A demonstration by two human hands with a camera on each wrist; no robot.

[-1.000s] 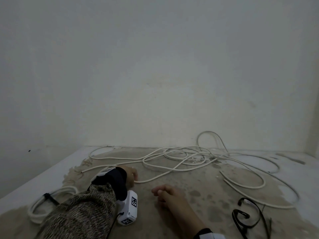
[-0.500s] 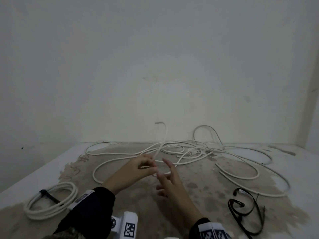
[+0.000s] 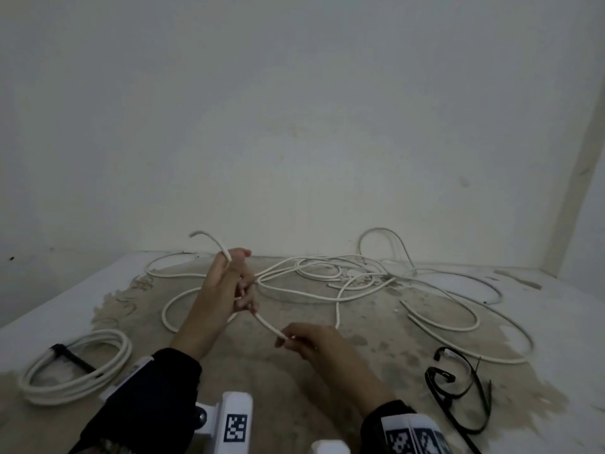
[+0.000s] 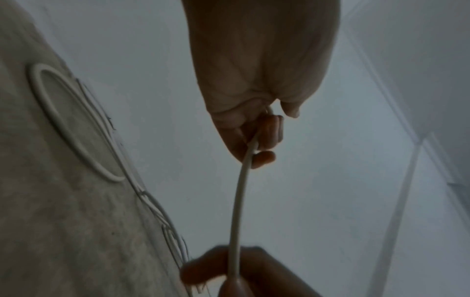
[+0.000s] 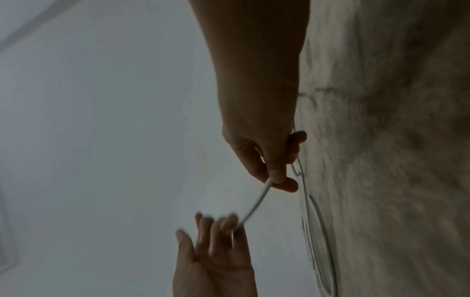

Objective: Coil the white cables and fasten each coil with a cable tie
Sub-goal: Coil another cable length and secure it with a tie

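Both hands are closed on one white cable (image 3: 265,324): it is gripped by the raised left hand (image 3: 229,283) and pinched by the right hand (image 3: 311,342) just below. Beyond them, loose loops are spread; a tied coil (image 3: 75,371) lies left.

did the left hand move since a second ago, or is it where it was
Yes. The left hand has risen off the floor and gone toward the wall, away from the tied coil, and now grips the white cable with its end raised.
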